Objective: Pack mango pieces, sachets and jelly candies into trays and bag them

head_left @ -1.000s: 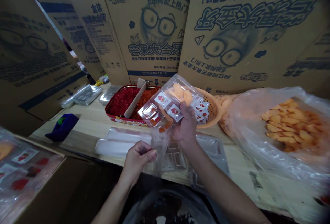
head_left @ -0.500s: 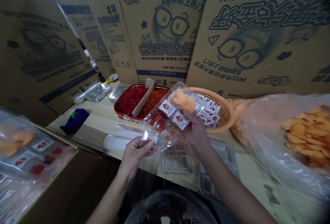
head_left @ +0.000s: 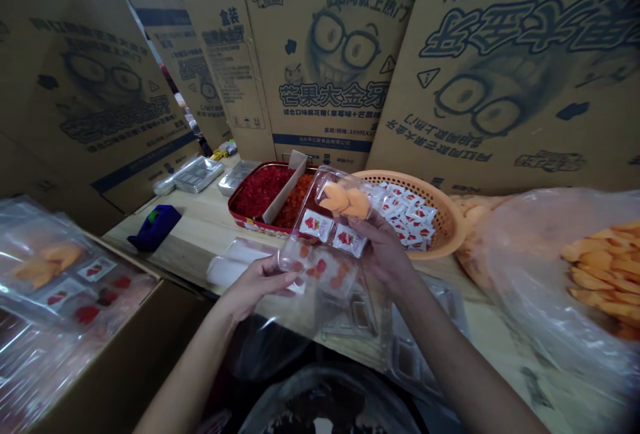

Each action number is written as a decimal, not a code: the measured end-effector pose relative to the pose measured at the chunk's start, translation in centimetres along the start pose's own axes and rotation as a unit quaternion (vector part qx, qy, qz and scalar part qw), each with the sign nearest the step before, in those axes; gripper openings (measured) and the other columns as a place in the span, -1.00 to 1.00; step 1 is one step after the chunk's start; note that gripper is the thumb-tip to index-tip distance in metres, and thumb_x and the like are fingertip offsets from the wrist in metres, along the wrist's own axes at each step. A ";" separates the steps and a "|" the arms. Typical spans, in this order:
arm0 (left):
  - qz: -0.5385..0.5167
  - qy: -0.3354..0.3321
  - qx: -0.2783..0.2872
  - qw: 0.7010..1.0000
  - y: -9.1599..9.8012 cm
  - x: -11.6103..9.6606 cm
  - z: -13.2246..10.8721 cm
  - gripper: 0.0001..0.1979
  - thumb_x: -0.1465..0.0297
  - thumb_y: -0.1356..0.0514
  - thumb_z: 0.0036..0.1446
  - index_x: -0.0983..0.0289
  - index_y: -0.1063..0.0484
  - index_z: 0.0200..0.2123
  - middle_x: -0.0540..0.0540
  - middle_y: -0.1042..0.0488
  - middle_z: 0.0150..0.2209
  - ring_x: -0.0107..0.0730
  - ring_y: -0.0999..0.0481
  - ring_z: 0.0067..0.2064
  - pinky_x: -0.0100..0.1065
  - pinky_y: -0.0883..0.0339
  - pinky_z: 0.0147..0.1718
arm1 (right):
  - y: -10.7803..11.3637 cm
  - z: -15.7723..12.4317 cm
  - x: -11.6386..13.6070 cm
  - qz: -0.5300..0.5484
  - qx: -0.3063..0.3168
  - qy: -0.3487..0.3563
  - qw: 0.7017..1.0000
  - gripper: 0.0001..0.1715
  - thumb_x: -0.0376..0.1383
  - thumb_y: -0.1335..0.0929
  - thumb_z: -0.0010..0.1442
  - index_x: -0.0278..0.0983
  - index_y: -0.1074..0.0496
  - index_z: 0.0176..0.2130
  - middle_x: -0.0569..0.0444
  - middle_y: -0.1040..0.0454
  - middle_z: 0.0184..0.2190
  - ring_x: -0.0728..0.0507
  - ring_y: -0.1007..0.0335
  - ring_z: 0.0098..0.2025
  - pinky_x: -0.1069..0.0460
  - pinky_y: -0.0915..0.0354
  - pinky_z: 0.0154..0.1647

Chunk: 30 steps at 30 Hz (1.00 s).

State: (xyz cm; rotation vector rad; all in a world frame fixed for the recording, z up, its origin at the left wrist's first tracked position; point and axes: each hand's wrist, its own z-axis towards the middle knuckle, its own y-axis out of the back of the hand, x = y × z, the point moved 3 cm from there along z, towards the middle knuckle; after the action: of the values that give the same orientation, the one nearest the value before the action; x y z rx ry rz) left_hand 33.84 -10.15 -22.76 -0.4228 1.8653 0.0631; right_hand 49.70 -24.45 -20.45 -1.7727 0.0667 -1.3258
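Note:
Both my hands hold a clear plastic tray (head_left: 327, 229) in a see-through wrapping, tilted above the table. In its top part lie orange candy slices; two white printed sachets sit in the middle, and red and orange gummy bits fill the lower compartments. My right hand (head_left: 383, 247) grips the right edge, its fingers partly behind the tray. My left hand (head_left: 263, 284) pinches the lower left corner and the clear film there. Below the tray, empty clear trays (head_left: 357, 317) rest on the table.
A red tin (head_left: 237, 214) with a cardboard divider holds red and orange bits. Behind my right hand stands an orange basket (head_left: 453, 227) of sachets. A bag (head_left: 520, 254) of orange slices lies right. Left are a blue tape dispenser (head_left: 155, 229) and a carton (head_left: 145, 294) of packed trays.
The tray has turned more upright and faces me more. My left hand has shifted slightly to the left and its grip has moved onto the tray's corner. The view has swung slightly left.

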 end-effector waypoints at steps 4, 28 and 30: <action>-0.089 0.034 0.089 0.991 -0.3 -0.2 -0.1 -0.69 0.34 -0.30 -0.12 0.34 -0.49 -0.25 0.20 -0.54 -0.34 -0.19 -0.53 -0.30 -0.16 -0.36 -0.22 | -0.6 0.1 0.1 -0.008 0.008 -0.029 1.000 -0.71 -0.37 -0.47 -0.21 -0.26 -0.47 -0.36 0.10 -0.55 -0.45 -0.09 -0.46 -0.45 -0.02 -0.44 -0.39; -0.220 0.032 0.022 0.975 -2.1 0.4 2.0 -0.70 0.46 -0.29 -0.12 0.33 -0.44 -0.22 0.14 -0.54 -0.36 -0.29 -0.53 -0.36 -0.27 -0.39 -0.30 | 0.6 1.3 0.2 -0.103 -0.022 0.049 0.993 -0.55 -0.30 -0.48 -0.19 -0.22 -0.44 -0.21 0.15 -0.51 -0.33 -0.01 -0.39 -0.36 0.13 -0.29 -0.37; -0.236 0.041 0.015 0.971 -2.1 0.4 2.1 -0.72 0.47 -0.29 -0.12 0.34 -0.44 -0.25 0.16 -0.54 -0.37 -0.28 -0.53 -0.38 -0.26 -0.39 -0.31 | 0.8 1.2 -0.3 -0.160 -0.009 0.050 0.986 -0.64 -0.24 -0.46 -0.14 -0.25 -0.47 -0.26 0.14 -0.51 -0.37 -0.01 -0.37 -0.35 0.13 -0.26 -0.35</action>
State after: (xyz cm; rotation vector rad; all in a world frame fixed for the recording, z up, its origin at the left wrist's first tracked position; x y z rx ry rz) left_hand 36.30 -11.68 -23.53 -0.8477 1.7966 -0.3076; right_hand 50.86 -24.06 -21.19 -1.7814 -0.1569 -1.6471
